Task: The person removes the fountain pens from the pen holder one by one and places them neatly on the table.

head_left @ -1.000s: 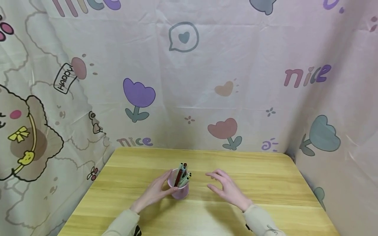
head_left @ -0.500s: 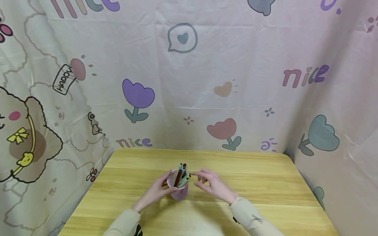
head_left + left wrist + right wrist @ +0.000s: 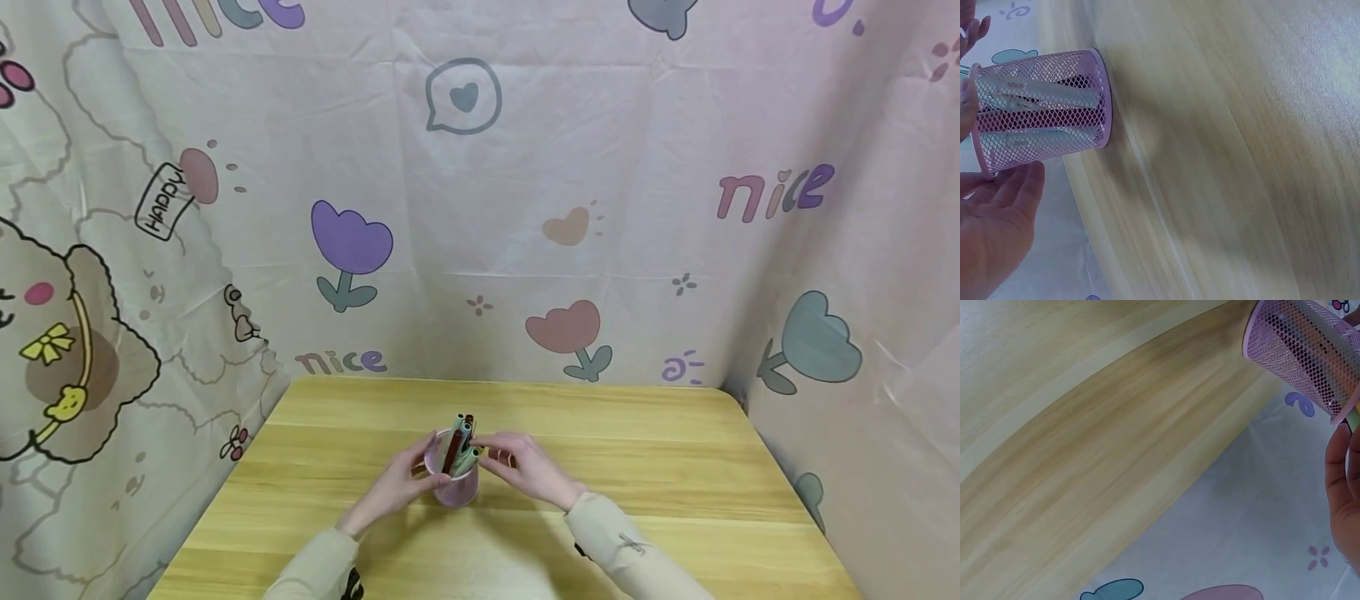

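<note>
A pink mesh pen holder [image 3: 457, 493] stands upright on the wooden table, with several pens [image 3: 453, 452] leaning in it. Its mesh wall [image 3: 1047, 142] lets the pens show through in the left wrist view. My left hand [image 3: 392, 493] grips the holder near its rim, thumb on the near side and fingers on the far side. At the right of the rim, my right hand [image 3: 531, 472] has its thumb and index finger around the top of a pen, mostly hidden by the fingertips. In the right wrist view, my right hand's fingers [image 3: 1339, 469] lie just beyond the rim.
The wooden table [image 3: 675, 467] extends around the holder on all sides. Behind it and at both sides hangs a pale printed cloth [image 3: 480, 208] with flowers and lettering.
My right hand has moved left from beside the holder to the pens at its rim, its thumb and index finger drawing closer together. My left hand stays on the holder.
</note>
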Action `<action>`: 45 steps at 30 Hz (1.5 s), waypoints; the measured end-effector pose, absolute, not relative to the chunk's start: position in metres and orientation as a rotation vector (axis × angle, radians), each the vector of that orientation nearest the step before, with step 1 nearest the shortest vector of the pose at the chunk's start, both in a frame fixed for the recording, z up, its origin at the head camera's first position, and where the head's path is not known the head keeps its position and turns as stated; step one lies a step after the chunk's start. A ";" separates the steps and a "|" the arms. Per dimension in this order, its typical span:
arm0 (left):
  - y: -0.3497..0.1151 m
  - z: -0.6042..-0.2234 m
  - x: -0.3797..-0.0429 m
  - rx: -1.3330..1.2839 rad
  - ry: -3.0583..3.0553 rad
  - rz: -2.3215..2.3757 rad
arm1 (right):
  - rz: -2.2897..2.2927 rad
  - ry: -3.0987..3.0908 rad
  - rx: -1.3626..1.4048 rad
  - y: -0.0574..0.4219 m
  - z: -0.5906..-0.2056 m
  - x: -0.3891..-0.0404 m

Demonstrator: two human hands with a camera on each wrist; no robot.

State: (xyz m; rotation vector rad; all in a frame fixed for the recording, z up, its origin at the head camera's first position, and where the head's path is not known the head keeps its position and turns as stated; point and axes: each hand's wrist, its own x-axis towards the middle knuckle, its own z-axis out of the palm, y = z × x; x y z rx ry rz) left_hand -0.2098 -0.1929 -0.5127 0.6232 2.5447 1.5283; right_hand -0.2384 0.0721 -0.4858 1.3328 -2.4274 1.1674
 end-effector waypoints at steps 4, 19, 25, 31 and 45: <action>-0.193 -0.513 -0.210 0.623 2.543 1.523 | 1.171 -2.443 1.328 0.069 -0.487 -0.240; -0.192 -0.513 -0.210 0.651 2.537 1.528 | 1.174 -2.521 1.320 0.062 -0.484 -0.239; -0.192 -0.513 -0.210 0.639 2.538 1.530 | 1.122 -2.534 1.319 0.061 -0.483 -0.238; -0.192 -0.513 -0.209 0.637 2.536 1.520 | 1.102 -2.523 1.313 0.059 -0.486 -0.238; -0.192 -0.513 -0.209 0.637 2.557 1.516 | 1.195 -2.404 1.216 0.063 -0.483 -0.234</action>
